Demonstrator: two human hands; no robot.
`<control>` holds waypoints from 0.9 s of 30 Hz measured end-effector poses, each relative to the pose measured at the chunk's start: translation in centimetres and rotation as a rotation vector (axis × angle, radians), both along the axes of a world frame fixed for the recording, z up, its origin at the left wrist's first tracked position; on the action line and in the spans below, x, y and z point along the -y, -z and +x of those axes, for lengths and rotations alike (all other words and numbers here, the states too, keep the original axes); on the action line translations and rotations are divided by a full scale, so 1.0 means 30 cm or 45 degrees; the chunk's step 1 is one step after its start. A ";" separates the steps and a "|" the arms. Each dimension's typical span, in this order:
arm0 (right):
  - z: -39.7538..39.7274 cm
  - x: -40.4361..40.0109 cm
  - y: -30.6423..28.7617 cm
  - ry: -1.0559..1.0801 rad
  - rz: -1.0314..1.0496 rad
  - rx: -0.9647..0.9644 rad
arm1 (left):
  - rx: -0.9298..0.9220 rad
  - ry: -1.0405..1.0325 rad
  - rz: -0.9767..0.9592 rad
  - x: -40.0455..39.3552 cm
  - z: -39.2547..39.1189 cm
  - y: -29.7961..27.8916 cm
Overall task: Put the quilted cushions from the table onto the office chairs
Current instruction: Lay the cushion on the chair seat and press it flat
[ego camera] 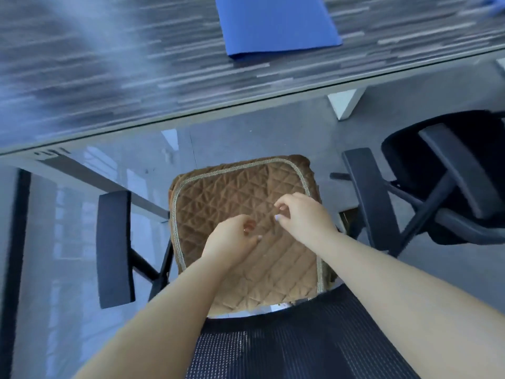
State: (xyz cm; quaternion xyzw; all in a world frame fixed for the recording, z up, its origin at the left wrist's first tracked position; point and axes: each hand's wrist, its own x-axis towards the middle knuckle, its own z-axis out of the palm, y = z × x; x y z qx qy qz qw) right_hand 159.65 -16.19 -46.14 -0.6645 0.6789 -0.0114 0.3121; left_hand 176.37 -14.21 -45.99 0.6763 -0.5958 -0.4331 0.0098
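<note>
We find the left hand point(232, 236) and right hand point(300, 214) loosely curled, holding nothing, over the brown quilted cushion point(246, 214). It lies on the office chair point(300, 346) seat, beside the tabletop point(109, 77).

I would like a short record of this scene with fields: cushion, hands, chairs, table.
cushion: brown quilted cushion lies flat on the seat of the near office chair
left hand: above the cushion, fingers loosely curled, holding nothing
right hand: above the cushion, fingers loosely curled, holding nothing
second chair: at the right, no cushion visible on it
table: carries a blue folded item
</note>
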 end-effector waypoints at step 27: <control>-1.366 -0.503 -0.840 0.432 -0.398 0.224 | -0.430 0.059 -0.330 -0.267 -1.299 -0.863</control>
